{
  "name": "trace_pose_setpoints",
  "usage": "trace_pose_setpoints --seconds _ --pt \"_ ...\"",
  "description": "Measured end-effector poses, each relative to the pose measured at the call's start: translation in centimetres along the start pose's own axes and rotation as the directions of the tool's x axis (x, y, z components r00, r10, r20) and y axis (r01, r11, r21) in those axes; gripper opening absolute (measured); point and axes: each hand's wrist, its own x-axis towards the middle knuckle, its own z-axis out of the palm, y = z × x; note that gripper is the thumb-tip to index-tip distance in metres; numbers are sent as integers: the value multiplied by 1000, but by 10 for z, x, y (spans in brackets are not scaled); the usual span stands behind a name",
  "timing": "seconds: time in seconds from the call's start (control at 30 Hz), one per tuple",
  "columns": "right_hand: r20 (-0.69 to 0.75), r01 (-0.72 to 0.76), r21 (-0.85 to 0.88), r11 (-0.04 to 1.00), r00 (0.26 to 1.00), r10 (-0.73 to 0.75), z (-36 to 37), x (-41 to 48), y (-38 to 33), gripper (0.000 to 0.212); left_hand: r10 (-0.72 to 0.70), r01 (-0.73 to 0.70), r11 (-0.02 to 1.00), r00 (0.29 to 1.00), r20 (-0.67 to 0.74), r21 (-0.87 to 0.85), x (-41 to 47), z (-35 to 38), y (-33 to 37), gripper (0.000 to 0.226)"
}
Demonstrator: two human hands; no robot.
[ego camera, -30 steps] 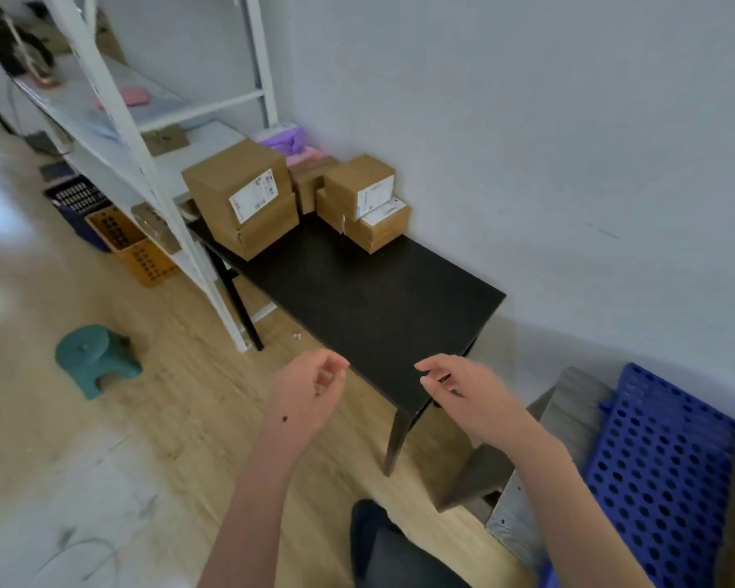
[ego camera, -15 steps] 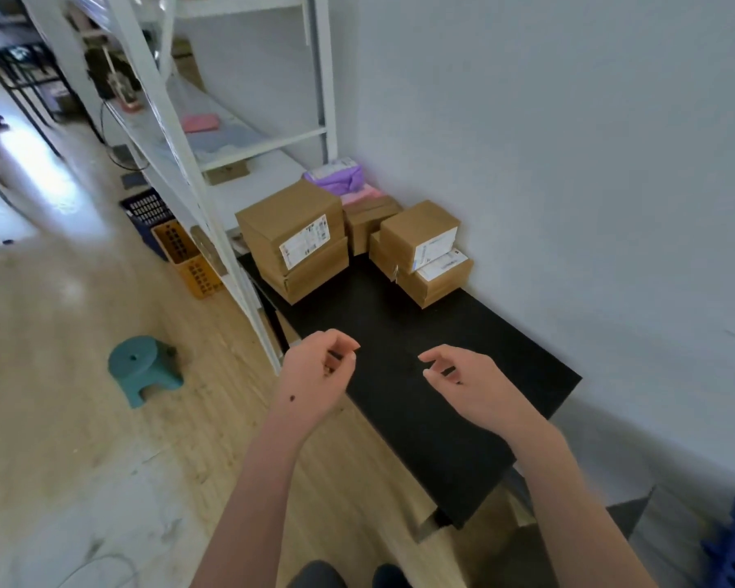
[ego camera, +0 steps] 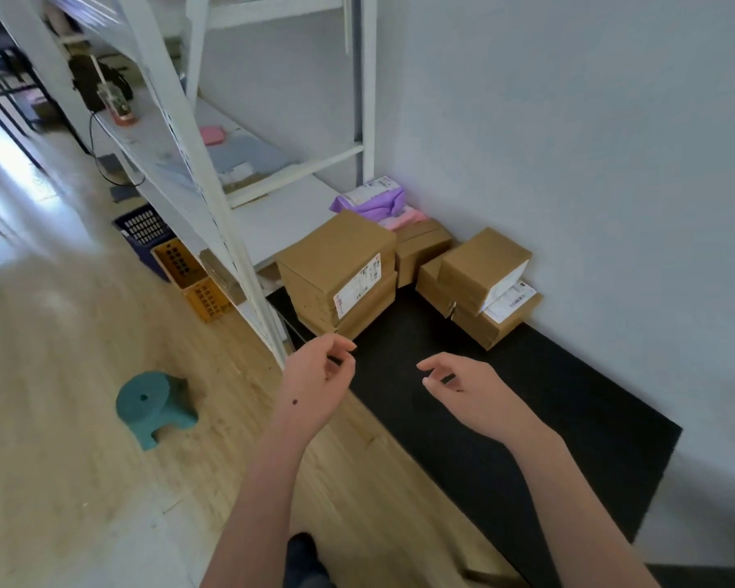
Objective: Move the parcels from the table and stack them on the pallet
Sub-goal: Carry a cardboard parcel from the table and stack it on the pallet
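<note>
Several brown cardboard parcels stand at the far end of the black table (ego camera: 548,418). The large parcel (ego camera: 336,269) with a white label sits at the table's left edge on a flatter box. To its right a smaller labelled parcel (ego camera: 482,265) rests on a flat box (ego camera: 497,320). Another brown box (ego camera: 421,248) stands behind, with purple and pink mailer bags (ego camera: 374,201) on top of it. My left hand (ego camera: 319,384) hovers just in front of the large parcel, fingers loosely curled, holding nothing. My right hand (ego camera: 467,388) hangs over the table, empty and relaxed. The pallet is out of view.
A white metal shelf rack (ego camera: 213,205) stands close on the left of the table. Under it sit an orange crate (ego camera: 192,278) and a dark blue crate (ego camera: 143,227). A teal stool (ego camera: 153,405) stands on the wooden floor. A grey wall borders the table on the right.
The view has swung left and closer to the table; the blue pallet left the frame. Both hands have come nearer to the parcels, still empty.
</note>
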Motion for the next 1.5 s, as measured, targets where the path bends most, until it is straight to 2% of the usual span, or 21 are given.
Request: trace_pose_setpoints --seconds 0.1,0.3,0.53,0.63,0.73,0.83,0.97,1.13,1.3,1.4,1.5 --pt "-27 -21 34 999 999 22 11 30 -30 31 56 -57 998 998 36 33 35 -26 -17 14" --pt "-98 -62 127 990 992 74 36 92 -86 36 87 -82 994 994 69 -65 96 -67 -55 14" --pt "-178 -170 316 933 956 235 54 155 -109 65 146 -144 989 985 87 -26 164 -69 -83 24" --pt "-186 -193 447 873 935 302 56 182 -107 78 68 -69 997 995 78 19 196 -59 -91 47" --pt "-144 -197 575 794 931 336 58 202 -105 79 -142 145 989 982 124 -15 223 -47 -99 79" --pt "-83 -231 674 702 921 382 60 214 -101 76 -190 201 978 965 178 -50 240 -38 -106 88" --pt "65 -327 738 590 905 420 66 224 -93 87 -189 230 956 958 216 -184 250 -34 -117 85" --pt "85 -284 824 490 918 388 73 224 -90 80 -247 345 883 918 309 -319 259 -34 -126 73" --pt "61 -226 896 383 915 398 84 222 -93 75 -268 392 839 901 342 -377 257 -32 -128 63" --pt "82 -234 905 355 915 395 90 219 -91 76 -257 376 859 904 343 -348 253 -36 -130 65" --pt "94 -239 916 321 908 408 89 210 -88 70 -197 315 891 917 346 -327 247 -41 -130 54"
